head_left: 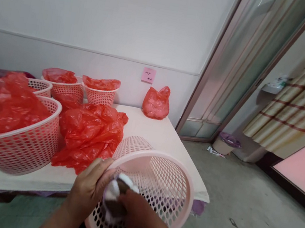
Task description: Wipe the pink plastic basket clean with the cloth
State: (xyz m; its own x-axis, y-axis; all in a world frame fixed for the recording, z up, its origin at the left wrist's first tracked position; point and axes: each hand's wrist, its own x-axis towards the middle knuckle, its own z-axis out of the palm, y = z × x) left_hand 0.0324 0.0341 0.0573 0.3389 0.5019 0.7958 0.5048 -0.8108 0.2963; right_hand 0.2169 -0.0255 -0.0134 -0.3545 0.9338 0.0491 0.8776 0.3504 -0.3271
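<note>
A pink perforated plastic basket (190, 197) is tilted on its side at the table's front edge, its mouth facing me. My left hand (91, 179) is closed over the basket's left rim. Reaching inside the mouth, my right hand (138, 210) is closed on a white and brown cloth (112, 192), which lies against the inner wall near my left fingers. The cloth is slightly blurred, and my right fingertips are partly hidden. Left of the basket, a heap of crumpled red plastic bags (94, 132) lies on the table.
A large pink basket (28, 148) with red bags stands on the white-covered table (131, 116) at left. Smaller baskets (100, 96) line the wall. A tied red bag (156, 103) sits below a pink note (148, 75). A bin (224, 144) stands on the floor at right.
</note>
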